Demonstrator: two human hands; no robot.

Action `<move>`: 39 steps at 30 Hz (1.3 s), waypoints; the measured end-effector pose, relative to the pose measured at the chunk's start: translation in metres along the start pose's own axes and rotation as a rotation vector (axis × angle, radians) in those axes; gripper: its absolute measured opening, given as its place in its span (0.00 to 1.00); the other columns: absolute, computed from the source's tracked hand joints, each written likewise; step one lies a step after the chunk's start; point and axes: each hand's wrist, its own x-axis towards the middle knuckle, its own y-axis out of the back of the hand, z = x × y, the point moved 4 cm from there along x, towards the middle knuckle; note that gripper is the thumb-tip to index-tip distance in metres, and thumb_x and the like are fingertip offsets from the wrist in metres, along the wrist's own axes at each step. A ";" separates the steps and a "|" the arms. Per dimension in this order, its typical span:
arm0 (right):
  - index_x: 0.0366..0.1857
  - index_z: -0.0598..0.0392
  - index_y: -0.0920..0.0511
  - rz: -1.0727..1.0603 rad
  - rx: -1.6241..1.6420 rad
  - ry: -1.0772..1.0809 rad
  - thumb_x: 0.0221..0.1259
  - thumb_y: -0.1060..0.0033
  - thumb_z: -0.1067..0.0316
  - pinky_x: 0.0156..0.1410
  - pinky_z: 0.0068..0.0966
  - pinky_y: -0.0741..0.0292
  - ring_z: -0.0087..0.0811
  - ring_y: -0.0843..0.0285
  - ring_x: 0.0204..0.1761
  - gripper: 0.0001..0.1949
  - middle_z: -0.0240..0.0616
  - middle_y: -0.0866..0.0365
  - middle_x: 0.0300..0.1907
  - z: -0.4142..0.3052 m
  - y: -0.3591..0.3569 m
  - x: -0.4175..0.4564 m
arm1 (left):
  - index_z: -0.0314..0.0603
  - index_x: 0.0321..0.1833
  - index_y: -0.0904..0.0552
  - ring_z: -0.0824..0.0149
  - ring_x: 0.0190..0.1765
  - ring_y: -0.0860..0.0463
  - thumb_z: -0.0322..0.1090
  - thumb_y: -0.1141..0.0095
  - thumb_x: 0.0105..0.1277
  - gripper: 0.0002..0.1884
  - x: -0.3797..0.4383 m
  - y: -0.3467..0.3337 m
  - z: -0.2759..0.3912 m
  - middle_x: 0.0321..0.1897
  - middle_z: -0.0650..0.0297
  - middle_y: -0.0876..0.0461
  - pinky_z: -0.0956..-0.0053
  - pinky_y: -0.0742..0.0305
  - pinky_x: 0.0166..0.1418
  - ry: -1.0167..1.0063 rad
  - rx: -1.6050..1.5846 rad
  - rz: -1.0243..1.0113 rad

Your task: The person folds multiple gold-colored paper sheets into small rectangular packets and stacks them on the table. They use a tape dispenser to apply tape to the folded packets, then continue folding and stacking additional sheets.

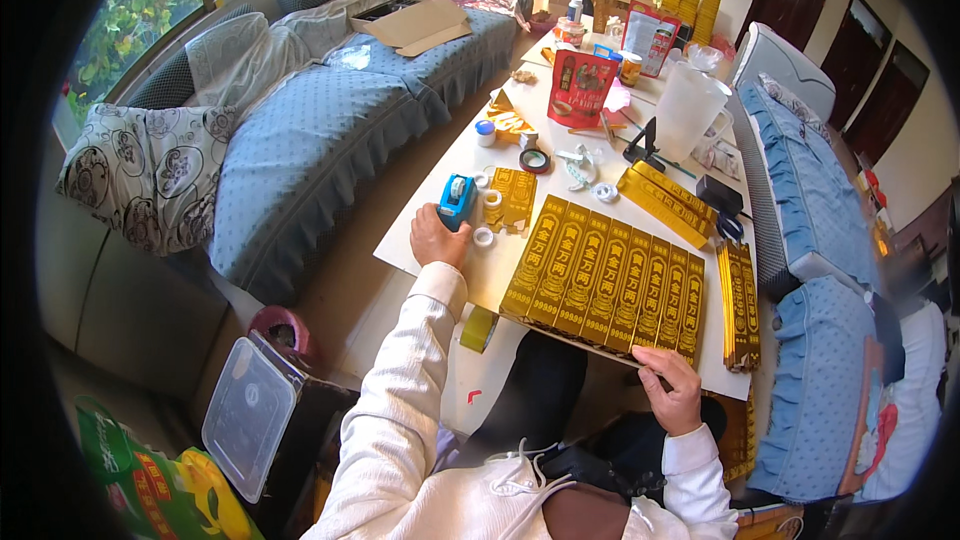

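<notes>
My left hand [441, 238] is around the near end of a blue tape dispenser [457, 199] at the table's left edge. Small rolls of clear tape [483, 238] lie just right of it, some on a flat gold card piece [513, 199]. A row of several long gold paper boxes [606, 277], printed with dark characters, lies side by side at the table's near edge. My right hand [671, 386] has its fingertips at the near end of this row, towards the right. Whether they pinch anything is unclear.
More gold boxes [667, 202] and a bundle of flat gold card [739, 307] lie right of the row. Behind stand a red pouch [577, 90] and a plastic pitcher [686, 109]. A wide tape roll [478, 328] sits below the table's edge. Sofas [300, 142] flank the table.
</notes>
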 end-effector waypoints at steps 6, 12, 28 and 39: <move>0.54 0.57 0.13 -0.093 0.155 -0.078 0.67 0.32 0.75 0.60 0.32 0.18 0.40 0.11 0.52 0.13 0.42 0.09 0.50 -0.008 -0.015 0.006 | 0.39 0.50 0.24 0.47 0.57 0.23 0.42 0.26 0.53 0.26 -0.031 0.035 -0.031 0.49 0.51 0.23 0.55 0.26 0.63 0.022 0.040 0.146; 0.68 0.58 0.22 -0.421 0.472 -0.257 0.71 0.34 0.73 0.54 0.24 0.18 0.26 0.13 0.52 0.22 0.40 0.11 0.55 -0.038 -0.083 0.043 | 0.38 0.58 0.25 0.43 0.56 0.23 0.40 0.21 0.55 0.32 -0.076 0.070 -0.047 0.49 0.49 0.24 0.52 0.26 0.61 0.050 -0.090 0.289; 0.50 0.63 0.16 -0.451 0.365 -0.304 0.69 0.33 0.61 0.56 0.32 0.18 0.35 0.12 0.48 0.16 0.47 0.11 0.44 -0.035 -0.302 0.202 | 0.44 0.52 0.13 0.70 0.41 0.26 0.20 0.26 0.53 0.22 -0.066 0.067 -0.071 0.44 0.67 0.27 0.78 0.25 0.46 0.153 -0.756 0.041; 0.40 0.64 0.13 -0.459 0.398 -0.401 0.68 0.30 0.60 0.50 0.26 0.19 0.29 0.13 0.41 0.14 0.43 0.09 0.38 -0.025 -0.327 0.216 | 0.43 0.47 0.15 0.74 0.36 0.30 0.21 0.24 0.53 0.19 -0.054 0.062 -0.071 0.39 0.70 0.28 0.79 0.29 0.41 0.184 -0.775 0.012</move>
